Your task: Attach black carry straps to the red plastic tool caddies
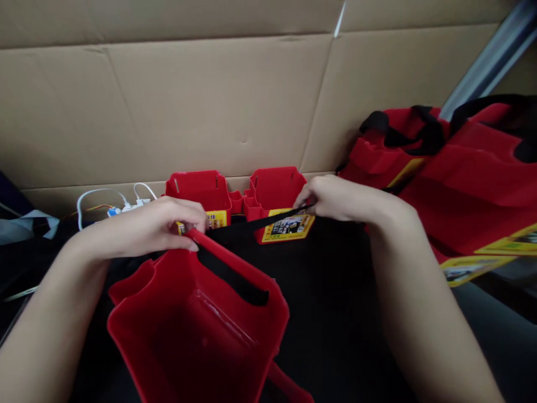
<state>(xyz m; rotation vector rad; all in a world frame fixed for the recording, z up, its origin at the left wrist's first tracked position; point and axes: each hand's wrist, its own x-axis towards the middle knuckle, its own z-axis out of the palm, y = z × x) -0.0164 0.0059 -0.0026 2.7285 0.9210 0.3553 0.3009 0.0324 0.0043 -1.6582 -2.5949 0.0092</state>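
Note:
A red plastic box (201,313) with an open top is tilted toward me in the foreground. My left hand (180,221) is closed on its far rim, fingers behind and thumb in front. A black strap (255,223) runs along the inside of that wall, comes out near my left fingers and stretches to the right. Its far end is pinched in my right hand (314,198), which is raised beside two more red boxes. Of these, the left box (197,187) and the right box (279,187) stand against the cardboard, each with a yellow label on its front.
Larger red boxes (474,184) with black straps and yellow labels are stacked on the right. A cardboard wall (210,106) closes off the back. White cables and plugs (130,206) lie at the left, and a metal post (482,61) slants at the upper right.

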